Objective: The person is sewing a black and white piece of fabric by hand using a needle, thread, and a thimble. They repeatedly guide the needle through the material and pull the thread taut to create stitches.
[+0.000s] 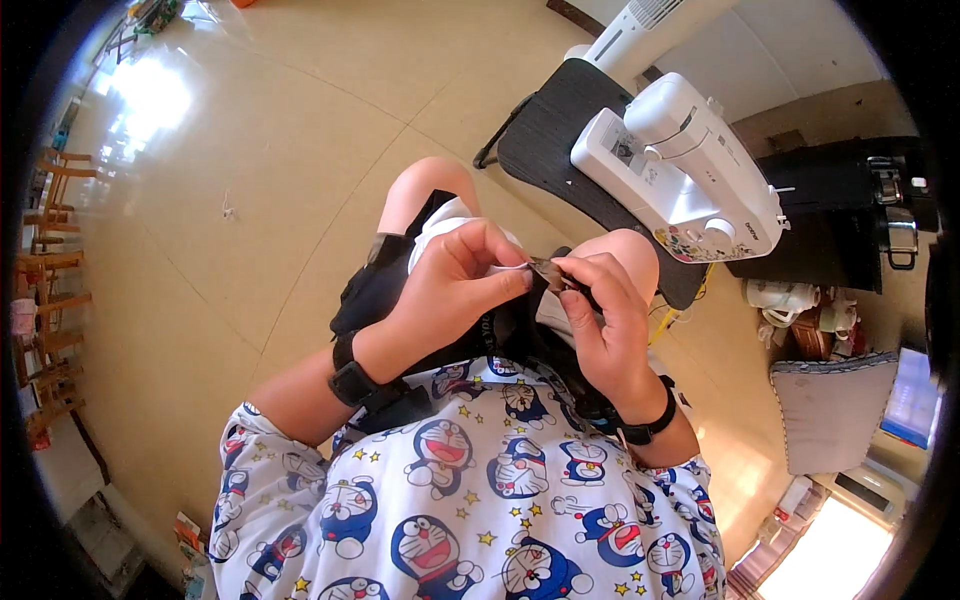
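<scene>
Above my lap, my left hand (455, 285) is closed, thumb and index finger pinching the edge of some cloth with a thin white strip or thread showing. Close beside it, my right hand (615, 325) is closed as well, its fingers and thumb gripping a small grey-brown piece of fabric (544, 270). The fingertips nearly meet at this piece. White cloth (432, 232) shows behind my left hand, and dark cloth (365, 298) drapes across my thighs. A beige section of fabric (556, 312) hangs below my right fingers. What lies inside the pinches is mostly hidden.
At the front right, a white sewing machine (690, 165) stands on a small dark table (550, 125). A black cabinet (815, 225) is beyond it. A grey padded panel (832, 410) is at right. Wooden chairs (55, 215) line the far left, over tiled floor (270, 150).
</scene>
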A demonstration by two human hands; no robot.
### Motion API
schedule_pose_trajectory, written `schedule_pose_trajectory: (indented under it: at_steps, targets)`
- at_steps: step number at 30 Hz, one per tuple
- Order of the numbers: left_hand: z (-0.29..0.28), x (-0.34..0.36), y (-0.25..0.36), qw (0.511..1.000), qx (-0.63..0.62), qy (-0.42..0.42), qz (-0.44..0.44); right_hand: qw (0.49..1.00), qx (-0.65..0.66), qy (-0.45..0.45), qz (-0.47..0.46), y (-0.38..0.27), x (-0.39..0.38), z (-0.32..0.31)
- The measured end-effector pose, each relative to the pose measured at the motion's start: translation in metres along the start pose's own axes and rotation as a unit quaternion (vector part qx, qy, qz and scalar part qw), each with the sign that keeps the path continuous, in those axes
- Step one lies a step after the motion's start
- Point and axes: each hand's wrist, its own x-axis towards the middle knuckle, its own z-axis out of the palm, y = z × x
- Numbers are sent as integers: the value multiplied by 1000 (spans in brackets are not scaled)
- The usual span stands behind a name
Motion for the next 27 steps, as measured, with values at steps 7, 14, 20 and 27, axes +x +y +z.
schedule_pose_trajectory:
  at_steps: [7, 14, 20, 27]
  targets:
    - [1, -5, 2, 1000, 12, -5, -4, 1000, -5, 6, -15, -2, -3, -3]
    - [4, -6, 5, 998, 66, -8, -4, 992, 102, 17, 68, 1, -11, -1]
    - [4, -9, 9, 978, 186, -46, 83, 979, 185, 9, 85, 9, -17, 0]
    - [-1, -7, 10, 931, 288, -64, 215, 986, 153, -6, 70, 13, -19, -3]
